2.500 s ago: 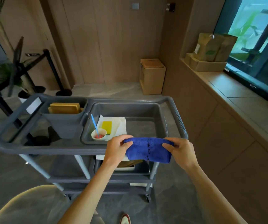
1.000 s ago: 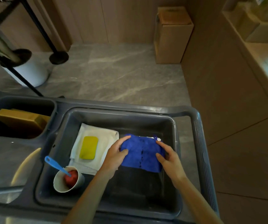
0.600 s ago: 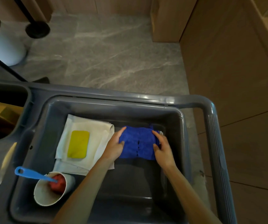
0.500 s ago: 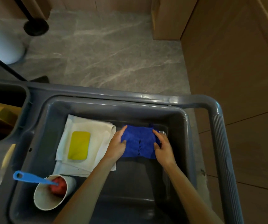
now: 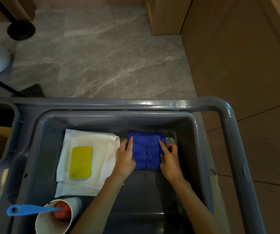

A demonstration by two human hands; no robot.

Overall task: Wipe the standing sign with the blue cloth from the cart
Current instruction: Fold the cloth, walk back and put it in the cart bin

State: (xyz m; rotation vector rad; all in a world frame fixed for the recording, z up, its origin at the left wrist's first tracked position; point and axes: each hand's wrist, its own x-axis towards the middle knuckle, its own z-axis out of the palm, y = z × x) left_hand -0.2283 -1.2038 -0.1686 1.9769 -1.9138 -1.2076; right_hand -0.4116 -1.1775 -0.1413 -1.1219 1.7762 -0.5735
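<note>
The folded blue cloth (image 5: 146, 152) lies flat on the floor of the grey tub (image 5: 186, 125) on top of the cart, towards its far right. My left hand (image 5: 125, 159) holds the cloth's left edge, index finger stretched along it. My right hand (image 5: 169, 160) holds the right edge the same way, with its other fingers curled. No standing sign can be made out in this view.
Left of the cloth lie white cloths (image 5: 102, 146) with a yellow sponge (image 5: 81, 162) on top. A paper cup (image 5: 58, 218) with a blue-handled tool (image 5: 27, 210) stands near left. The cart handle (image 5: 237, 149) runs along the right. On the floor beyond are a cardboard box (image 5: 166, 14) and a black post base (image 5: 21, 31).
Both hands brought the blue cloth from the cart's near rim down into the tub and laid it flat. My head has tilted down over the tub. In the last half second the hands barely moved.
</note>
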